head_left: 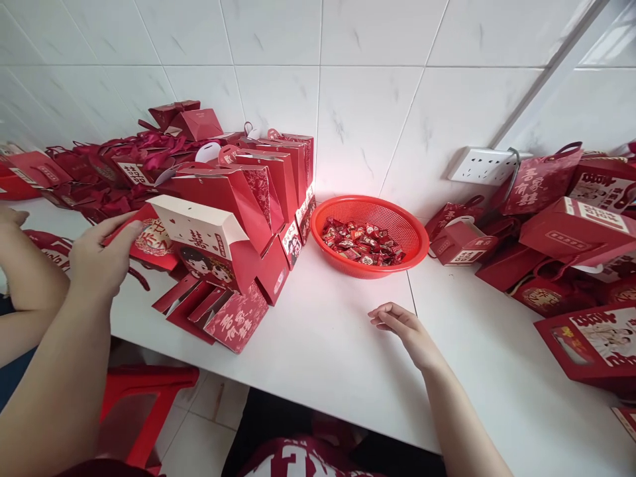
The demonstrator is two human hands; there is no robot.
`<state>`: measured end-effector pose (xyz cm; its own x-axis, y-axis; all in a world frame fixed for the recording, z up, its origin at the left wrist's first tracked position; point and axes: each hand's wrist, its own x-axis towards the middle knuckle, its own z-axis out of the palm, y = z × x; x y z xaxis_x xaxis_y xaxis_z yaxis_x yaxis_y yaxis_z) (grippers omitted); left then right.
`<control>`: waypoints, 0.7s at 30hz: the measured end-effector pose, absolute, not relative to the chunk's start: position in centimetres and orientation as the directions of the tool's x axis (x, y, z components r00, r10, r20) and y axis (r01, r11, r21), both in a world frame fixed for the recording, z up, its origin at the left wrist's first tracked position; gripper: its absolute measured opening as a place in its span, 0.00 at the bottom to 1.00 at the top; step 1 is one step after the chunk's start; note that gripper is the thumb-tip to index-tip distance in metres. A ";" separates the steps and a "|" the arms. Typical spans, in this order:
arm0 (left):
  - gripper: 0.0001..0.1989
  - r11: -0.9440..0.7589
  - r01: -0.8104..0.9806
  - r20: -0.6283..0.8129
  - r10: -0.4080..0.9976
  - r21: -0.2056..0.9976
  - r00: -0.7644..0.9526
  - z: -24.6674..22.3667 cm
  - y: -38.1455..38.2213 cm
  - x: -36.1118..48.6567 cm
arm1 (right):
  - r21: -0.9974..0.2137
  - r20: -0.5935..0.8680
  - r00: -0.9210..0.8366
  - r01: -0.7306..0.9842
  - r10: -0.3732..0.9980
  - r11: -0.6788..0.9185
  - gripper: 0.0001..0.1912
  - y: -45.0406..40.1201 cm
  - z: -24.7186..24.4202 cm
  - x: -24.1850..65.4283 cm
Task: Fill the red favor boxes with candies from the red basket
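My left hand (102, 255) holds a red box with a round gold design (152, 237) by its edge, thumb on top. Beside that box, a box with a cream top and two cartoon figures (203, 255) leans in front of upright red boxes (278, 172). Below them are flat-sided red boxes with white lettering (239, 318). My right hand (400, 328) hovers over the white table, its fingers bent together; whether anything small is between them is hidden. Beyond it, a red mesh basket (417, 232) holds many small wrapped candies (362, 244).
A pile of red gift boxes (586, 232) covers the table's right side, near a wall socket (481, 165). More boxes and ribbons (114, 159) lie at the back left. Another person's arm (30, 271) rests at the far left. A red stool (154, 397) stands below the table (318, 344).
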<state>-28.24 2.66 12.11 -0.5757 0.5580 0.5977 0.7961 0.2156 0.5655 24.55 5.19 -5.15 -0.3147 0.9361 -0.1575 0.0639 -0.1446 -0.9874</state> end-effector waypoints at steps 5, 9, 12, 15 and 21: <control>0.22 0.083 0.932 0.647 0.698 0.353 -0.307 12.2 2.3 -27.3 | -0.984 -0.160 -0.310 0.128 0.937 -0.125 0.20 5.3 -5.5 24.5; 0.21 0.032 0.956 0.635 0.741 0.293 -0.220 11.9 2.7 -26.9 | -0.976 -0.144 -0.318 0.201 0.937 -0.082 0.21 5.4 -6.0 24.4; 0.21 0.007 0.978 0.639 0.756 0.209 -0.142 11.6 3.0 -27.4 | -0.945 -0.140 -0.283 0.323 0.949 -0.044 0.19 5.4 -6.1 24.3; 0.21 -0.041 0.989 0.664 0.745 0.142 -0.064 11.3 2.9 -28.3 | -0.891 -0.136 -0.216 0.454 0.967 -0.024 0.16 5.3 -6.3 24.2; 0.21 -0.016 0.999 0.678 0.735 0.031 -0.010 9.3 3.5 -30.5 | -0.866 -0.103 -0.232 0.498 0.967 0.028 0.14 5.2 -6.7 24.2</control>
<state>-30.51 3.48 9.32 -0.0095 0.7354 0.6776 0.9994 -0.0159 0.0313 24.23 5.24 -6.70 -0.2323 0.9672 -0.1029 0.4985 0.0275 -0.8665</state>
